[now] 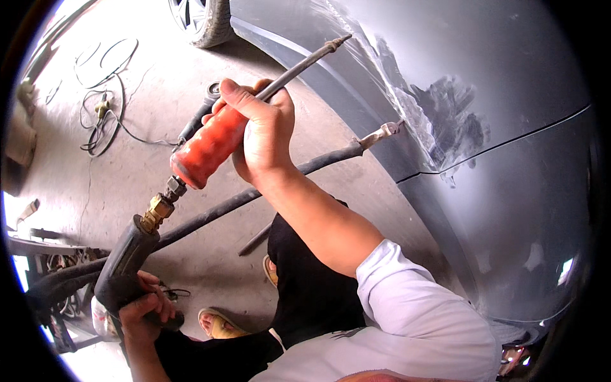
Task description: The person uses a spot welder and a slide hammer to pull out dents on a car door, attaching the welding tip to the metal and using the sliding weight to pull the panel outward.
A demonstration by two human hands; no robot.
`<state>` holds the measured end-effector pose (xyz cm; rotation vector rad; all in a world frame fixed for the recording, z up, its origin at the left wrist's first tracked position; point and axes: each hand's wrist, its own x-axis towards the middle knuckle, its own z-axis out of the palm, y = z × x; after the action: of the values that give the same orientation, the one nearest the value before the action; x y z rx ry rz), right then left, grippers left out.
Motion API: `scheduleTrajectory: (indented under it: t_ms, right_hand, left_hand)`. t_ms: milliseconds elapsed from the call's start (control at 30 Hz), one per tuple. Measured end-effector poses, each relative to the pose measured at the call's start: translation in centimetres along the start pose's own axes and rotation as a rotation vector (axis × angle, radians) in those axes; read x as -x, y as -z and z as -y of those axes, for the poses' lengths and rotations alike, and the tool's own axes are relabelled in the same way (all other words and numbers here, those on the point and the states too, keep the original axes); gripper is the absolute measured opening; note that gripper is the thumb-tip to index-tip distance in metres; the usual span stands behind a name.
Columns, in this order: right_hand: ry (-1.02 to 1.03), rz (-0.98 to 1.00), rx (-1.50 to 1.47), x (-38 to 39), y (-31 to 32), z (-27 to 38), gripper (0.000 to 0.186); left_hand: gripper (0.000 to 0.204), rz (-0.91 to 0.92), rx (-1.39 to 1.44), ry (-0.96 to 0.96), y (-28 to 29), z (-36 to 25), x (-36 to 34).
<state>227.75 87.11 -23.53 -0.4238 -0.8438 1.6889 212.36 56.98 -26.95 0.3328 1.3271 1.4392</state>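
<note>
My right hand is wrapped round the red ribbed grip of a slide-hammer dent puller. From that grip a metal rod runs up and right, its pointed tip over the grey car panel; whether it touches cannot be told. Brass and steel fittings join the grip to a black pistol-shaped handle. My left hand is closed on that handle at the lower left. Scraped, creased metal with a dark smudged patch marks the panel.
Under my right forearm passes a thick black cable, its metal clamp end against the panel edge. A dark handheld tool and thin cords lie on the concrete floor. A wheel stands at the top, a cart at left.
</note>
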Motion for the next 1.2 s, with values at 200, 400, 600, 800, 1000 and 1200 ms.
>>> scheduleTrajectory:
  t_ms: [200,400,600,800,1000,1200]
  right_hand:
    - [0.016,0.006,0.009,0.0,0.0,0.7,0.042]
    - [0.049,0.033,0.000,0.0,0.3,0.2,0.040]
    - [0.015,0.003,0.031,-0.2,-0.1,0.7,0.038]
    - [0.097,0.063,-0.049,-0.1,1.1,-0.6,0.036]
    - [-0.097,-0.175,0.062,-2.3,0.3,2.8,0.030]
    - [-0.095,-0.171,0.034,0.1,-1.3,2.3,0.024]
  left_hand:
    - [0.042,0.010,0.013,0.016,0.6,0.4,-0.4]
    - [0.041,0.020,0.045,0.027,0.6,0.4,-0.5]
    - [0.039,0.010,-0.029,-0.006,0.6,0.6,-0.5]
    - [0.035,-0.010,-0.010,-0.062,0.1,1.0,-0.7]
    - [0.037,0.023,-0.001,-0.010,-0.1,0.3,0.0]
    - [0.044,0.016,-0.019,0.033,0.2,0.7,0.5]
